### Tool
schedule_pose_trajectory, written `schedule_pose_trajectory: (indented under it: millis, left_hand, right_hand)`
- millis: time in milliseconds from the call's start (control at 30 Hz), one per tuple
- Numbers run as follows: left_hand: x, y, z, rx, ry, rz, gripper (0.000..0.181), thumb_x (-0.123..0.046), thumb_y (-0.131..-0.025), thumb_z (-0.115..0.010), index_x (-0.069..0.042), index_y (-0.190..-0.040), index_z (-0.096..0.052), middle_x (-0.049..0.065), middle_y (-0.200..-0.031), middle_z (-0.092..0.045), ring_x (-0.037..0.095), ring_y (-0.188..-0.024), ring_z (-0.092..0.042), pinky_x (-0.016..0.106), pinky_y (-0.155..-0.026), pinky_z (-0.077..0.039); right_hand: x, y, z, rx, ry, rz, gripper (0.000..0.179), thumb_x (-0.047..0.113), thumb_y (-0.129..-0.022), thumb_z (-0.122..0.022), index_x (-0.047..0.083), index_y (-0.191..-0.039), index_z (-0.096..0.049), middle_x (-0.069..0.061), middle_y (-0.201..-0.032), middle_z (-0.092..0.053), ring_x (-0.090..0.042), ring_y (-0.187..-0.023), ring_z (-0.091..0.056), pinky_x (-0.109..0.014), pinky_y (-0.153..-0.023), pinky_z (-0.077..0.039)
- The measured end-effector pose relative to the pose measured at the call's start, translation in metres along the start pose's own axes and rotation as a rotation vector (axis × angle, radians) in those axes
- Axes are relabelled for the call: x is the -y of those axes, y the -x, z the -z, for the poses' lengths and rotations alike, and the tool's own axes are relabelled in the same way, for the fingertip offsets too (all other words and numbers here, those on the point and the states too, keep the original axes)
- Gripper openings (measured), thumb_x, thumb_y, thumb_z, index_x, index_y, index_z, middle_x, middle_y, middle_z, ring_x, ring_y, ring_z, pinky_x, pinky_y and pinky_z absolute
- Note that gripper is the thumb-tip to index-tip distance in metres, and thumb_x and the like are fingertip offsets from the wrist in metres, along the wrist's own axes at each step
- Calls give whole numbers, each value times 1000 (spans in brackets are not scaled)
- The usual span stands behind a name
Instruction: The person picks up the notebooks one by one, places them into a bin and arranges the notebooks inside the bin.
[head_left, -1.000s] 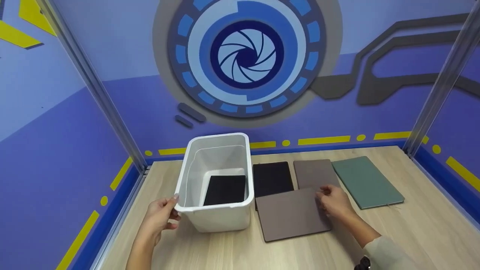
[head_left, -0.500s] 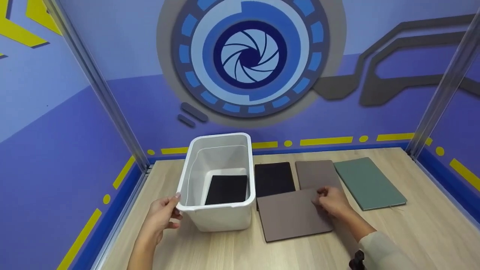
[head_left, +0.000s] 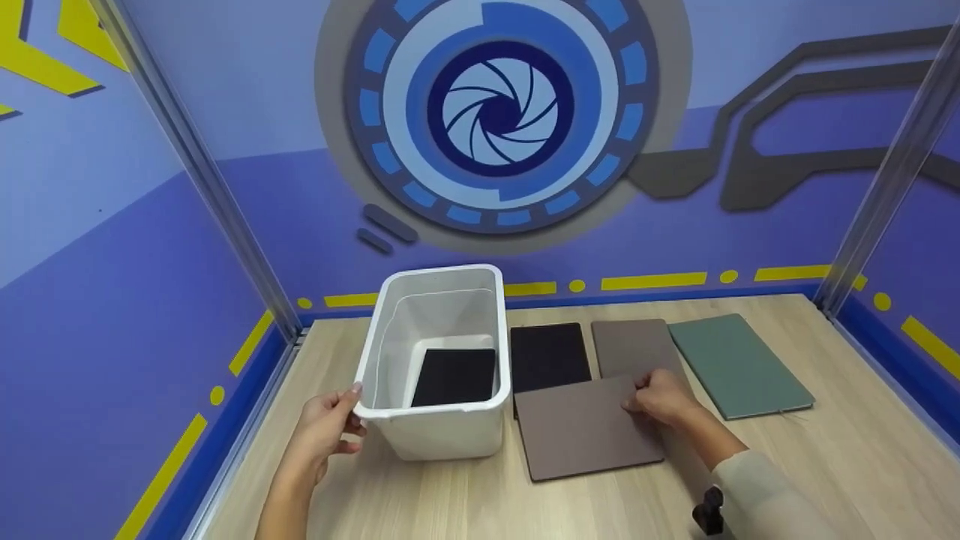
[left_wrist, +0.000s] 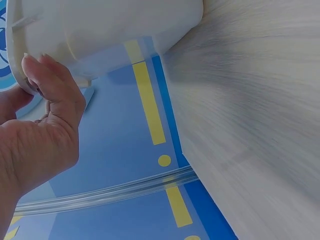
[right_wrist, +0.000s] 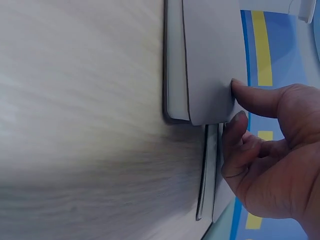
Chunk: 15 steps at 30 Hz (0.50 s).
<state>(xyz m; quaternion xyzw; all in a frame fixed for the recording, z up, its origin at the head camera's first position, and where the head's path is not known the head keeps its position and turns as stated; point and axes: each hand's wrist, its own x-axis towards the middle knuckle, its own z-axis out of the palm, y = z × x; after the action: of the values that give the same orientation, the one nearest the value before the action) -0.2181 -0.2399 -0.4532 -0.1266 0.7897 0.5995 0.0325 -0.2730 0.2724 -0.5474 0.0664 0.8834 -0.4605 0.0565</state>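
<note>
A white plastic bin (head_left: 450,435) stands left of centre in the head view. My left hand (head_left: 322,427) holds its near left rim, thumb on top and fingers below; the left wrist view shows this grip from the side. Inside the bin lies a black notebook (head_left: 455,376). Right of the bin, a taupe notebook (head_left: 581,431) lies askew, overlapping a second black notebook (head_left: 549,352). My right hand (head_left: 664,397) pinches its far right corner, and the right wrist view shows the thumb on the cover (right_wrist: 212,60) and the index finger at its edge.
Another taupe notebook (head_left: 631,346) lies behind the right hand. A green notebook (head_left: 742,365) lies to its right. Patterned blue panels (head_left: 585,259) and metal posts (head_left: 202,172) bound the wooden table (head_left: 450,502) at the back and sides.
Both hands keep their places on the bin rim and the taupe notebook. The head view has shifted slightly; the things themselves show no clear movement.
</note>
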Motion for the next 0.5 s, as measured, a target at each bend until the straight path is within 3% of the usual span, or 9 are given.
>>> schedule_pose_trajectory:
  millis: [500]
  left_hand:
    - [0,1,1,-4,9,-2,35,-33,-111,-57,-2,-99,-65,6,-80,-62,17,-72,-63,26,-55,-58]
  right_hand:
    - [0,-3,4,28,16,15,46,6,-85,-77,17,-62,-38,7,-60,-34,-12,-57,-36,-27,-53,-30]
